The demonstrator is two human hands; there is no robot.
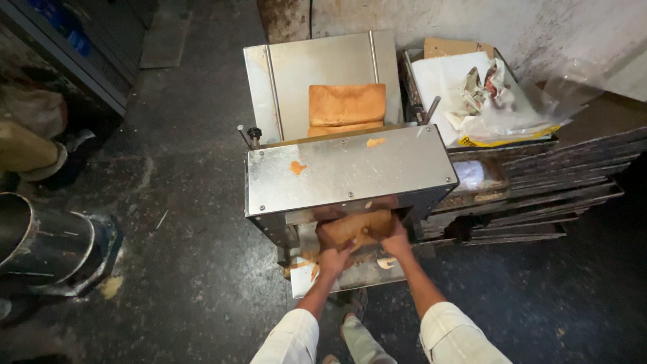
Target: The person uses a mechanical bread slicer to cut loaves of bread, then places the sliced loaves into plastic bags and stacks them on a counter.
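A steel bread slicing machine (350, 168) stands in front of me. A whole tan loaf (346, 104) rests on its sloped feed chute (296, 74) at the back. At the outlet under the machine's cover, a brown-crusted loaf (357, 226) is held between my two hands. My left hand (331, 251) grips its left end and my right hand (396, 237) grips its right end. Part of the loaf is hidden under the cover. Crumbs and a bread scrap (387, 262) lie on the outlet tray (350, 276).
Stacked dark baking trays (559, 175) sit to the right, topped with a box of paper and clear plastic bags (499, 101). A metal cylinder (47, 243) lies on the dark floor at left. A shelf unit (74, 47) and another person's leg (30, 152) are at far left.
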